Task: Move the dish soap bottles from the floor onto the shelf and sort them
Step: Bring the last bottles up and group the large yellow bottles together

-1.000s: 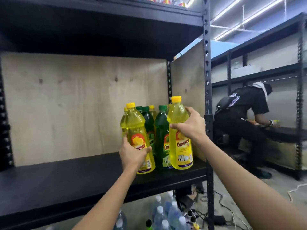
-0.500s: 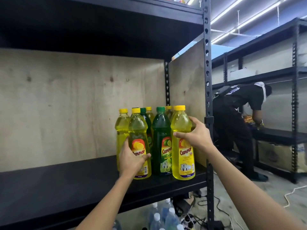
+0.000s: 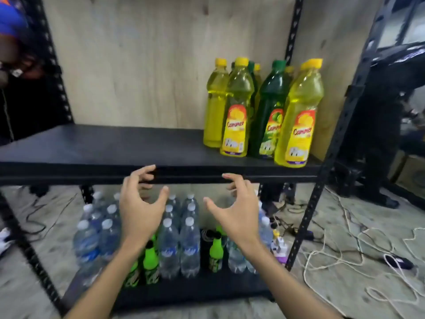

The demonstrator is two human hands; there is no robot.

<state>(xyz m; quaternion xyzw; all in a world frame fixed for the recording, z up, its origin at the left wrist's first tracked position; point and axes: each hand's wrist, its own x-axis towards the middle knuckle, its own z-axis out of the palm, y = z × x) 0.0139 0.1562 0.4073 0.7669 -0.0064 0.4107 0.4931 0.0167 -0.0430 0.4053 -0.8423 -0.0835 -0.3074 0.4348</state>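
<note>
Several dish soap bottles stand upright in a cluster at the right end of the black shelf. A yellow bottle is at the front right, a green bottle is beside it, and another yellow bottle stands left of that, with more behind. My left hand and my right hand hover in front of the shelf's front edge, below the cluster. Both hold nothing, with fingers curled and spread.
Clear water bottles and small green-capped bottles fill the bottom shelf. White cords lie tangled on the floor at right. A black upright post flanks the shelf. Part of a person shows at top left.
Both hands have let go of the yellow bottles and dropped below the shelf edge. The view has tilted down, showing the bottom shelf and floor.
</note>
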